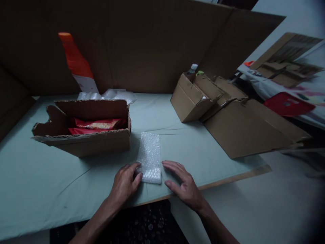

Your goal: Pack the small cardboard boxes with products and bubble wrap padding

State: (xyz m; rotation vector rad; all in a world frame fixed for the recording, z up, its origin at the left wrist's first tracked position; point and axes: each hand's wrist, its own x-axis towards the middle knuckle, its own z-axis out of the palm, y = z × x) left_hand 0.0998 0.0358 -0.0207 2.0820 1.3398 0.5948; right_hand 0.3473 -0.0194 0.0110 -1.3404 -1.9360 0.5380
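A strip of bubble wrap (150, 154) lies flat on the pale green table cover (50, 189), its near end rolled up a little. My left hand (125, 183) rests on the cover at the roll's left side, fingers curled against it and thumb touching it. My right hand (181, 181) lies flat to the right of the roll, fingers stretched out toward it, holding nothing. Just left of the wrap stands an open cardboard box (88, 144) with red packets (98, 124) inside.
More bubble wrap (114, 95) and an orange-and-white bottle (77, 64) lie behind the box. Open cardboard boxes (195, 98) with bottles (193, 68) and flat cardboard (243, 128) lie at the right. A cardboard wall (142, 44) stands behind. The table edge (228, 179) runs near my hands.
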